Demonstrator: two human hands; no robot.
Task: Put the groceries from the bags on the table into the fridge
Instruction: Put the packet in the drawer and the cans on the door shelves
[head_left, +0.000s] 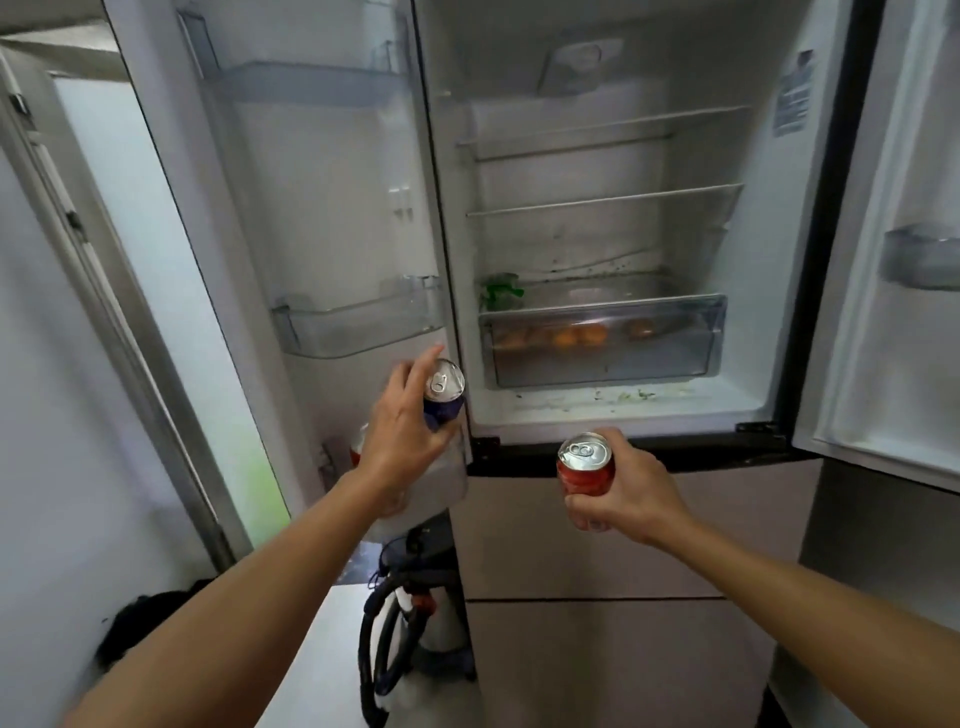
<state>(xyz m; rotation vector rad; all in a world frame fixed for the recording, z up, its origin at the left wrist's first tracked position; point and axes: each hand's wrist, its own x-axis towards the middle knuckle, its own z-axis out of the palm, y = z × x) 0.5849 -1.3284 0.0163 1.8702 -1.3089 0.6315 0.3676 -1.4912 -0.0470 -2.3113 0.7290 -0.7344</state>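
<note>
The fridge (587, 415) stands in front of me with both upper doors swung wide. My left hand (402, 431) grips a blue can (443, 397) upright, just below the left door's lower shelf (358, 325) and beside the fridge's bottom-left corner. My right hand (623, 493) holds a red can (586, 465) upright in front of the fridge's lower front edge. Inside, a clear crisper drawer (602, 343) contains several orange round items, and something green (501, 291) lies on the glass above it.
Two wire-edged shelves (602, 202) in the fridge are bare. The right door (893, 260) hangs open with a bin (922, 257). Below the left door stand a vacuum cleaner with hose (405, 634) and a white container (431, 488). A dark object (135, 623) lies on the floor at left.
</note>
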